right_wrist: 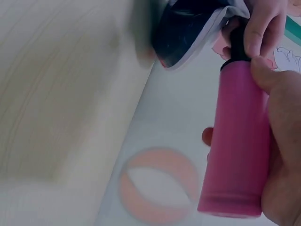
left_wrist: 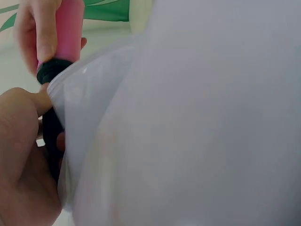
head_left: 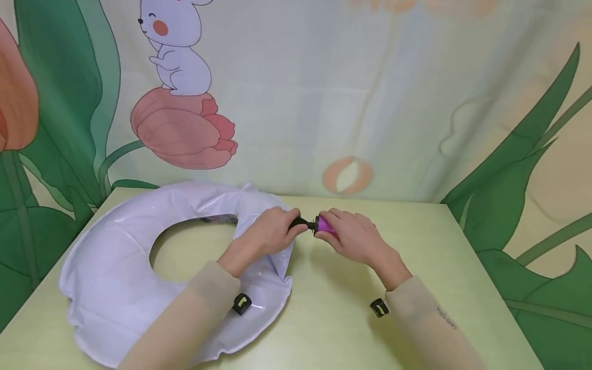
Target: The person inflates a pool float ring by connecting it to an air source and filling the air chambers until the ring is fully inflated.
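Note:
A white, partly inflated swim ring (head_left: 111, 293) lies on the left of the table, creased and soft along its edge. Beside its right rim my left hand (head_left: 268, 231) grips the black end (left_wrist: 51, 127) of a hand pump, close against the ring's plastic. My right hand (head_left: 356, 237) wraps around the pump's pink barrel (right_wrist: 237, 141), thumb near its black collar. The pump points across from one hand to the other above the table. Where the black end meets the ring is hidden by my left fingers.
The pale yellow-green table (head_left: 333, 318) stands against a printed curtain (head_left: 296, 103) with a rabbit, tulips and leaves. In the right wrist view, a dark part (right_wrist: 188, 30) of the ring hangs near the table edge. Black wrist straps (head_left: 241, 303) show at both sleeves.

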A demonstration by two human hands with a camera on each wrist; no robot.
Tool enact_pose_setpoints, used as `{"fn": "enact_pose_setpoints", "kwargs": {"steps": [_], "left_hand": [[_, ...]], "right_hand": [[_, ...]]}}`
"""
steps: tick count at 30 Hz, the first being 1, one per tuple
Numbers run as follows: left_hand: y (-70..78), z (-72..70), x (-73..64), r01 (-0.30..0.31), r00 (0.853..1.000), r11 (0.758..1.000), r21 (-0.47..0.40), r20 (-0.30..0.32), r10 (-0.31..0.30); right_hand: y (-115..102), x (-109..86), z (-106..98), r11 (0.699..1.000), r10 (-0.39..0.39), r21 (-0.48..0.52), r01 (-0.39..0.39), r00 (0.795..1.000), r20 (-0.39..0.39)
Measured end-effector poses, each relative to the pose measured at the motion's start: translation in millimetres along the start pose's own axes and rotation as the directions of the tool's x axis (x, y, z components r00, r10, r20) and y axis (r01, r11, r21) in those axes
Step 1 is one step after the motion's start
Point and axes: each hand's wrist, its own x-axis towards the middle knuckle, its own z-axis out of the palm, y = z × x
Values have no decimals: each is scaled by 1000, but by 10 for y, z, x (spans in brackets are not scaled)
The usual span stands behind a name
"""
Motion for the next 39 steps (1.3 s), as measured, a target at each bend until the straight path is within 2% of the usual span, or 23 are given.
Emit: {"fn": "enact_pose_setpoints", "kwargs": {"steps": [7, 9, 13, 16, 18, 20, 23, 26, 30, 35, 39], "left_hand": [[-64, -42, -18, 38, 994, 999, 0, 106, -37], [-112, -58, -32, 48, 993, 999, 13, 108, -49], [-204, -84, -73, 98, 993, 995, 28, 68, -99], [-171, -61, -58, 54, 997, 998, 14, 52, -55], [-114, -34, -26, 7, 999, 1000, 21, 32, -8], [-46, -19, 9, -9, 1000, 999, 38, 7, 9], [8, -27, 55, 16, 1000, 998, 58, -28, -14], [17, -52, 87, 27, 999, 998, 49, -30, -25], [-24, -79, 74, 26, 1000, 1000, 15, 16, -26], [-116, -102, -14, 59, 995, 998, -30, 77, -56], [-237, -177, -103, 75, 995, 996, -39, 76, -72]], "right_hand": [[211, -262, -33, 988, 52, 143, -59, 997, 49], [294, -334, -32, 984, 71, 156, -80, 995, 63], [422, -435, -29, 983, 107, 142, -112, 993, 43], [368, -379, -24, 992, 74, 96, -76, 997, 20], [274, -278, -27, 998, 35, 55, -35, 999, 2], [171, -162, -52, 1000, 7, 4, -7, 1000, -15], [65, -31, -112, 998, 2, -60, -4, 999, -39], [5, 52, -140, 996, 1, -91, -4, 999, -39], [-10, 37, -93, 999, 3, -48, -4, 1000, -11], [78, -115, -73, 997, 35, 70, -37, 999, 21], [207, -230, -134, 990, 60, 128, -65, 997, 42]]}}
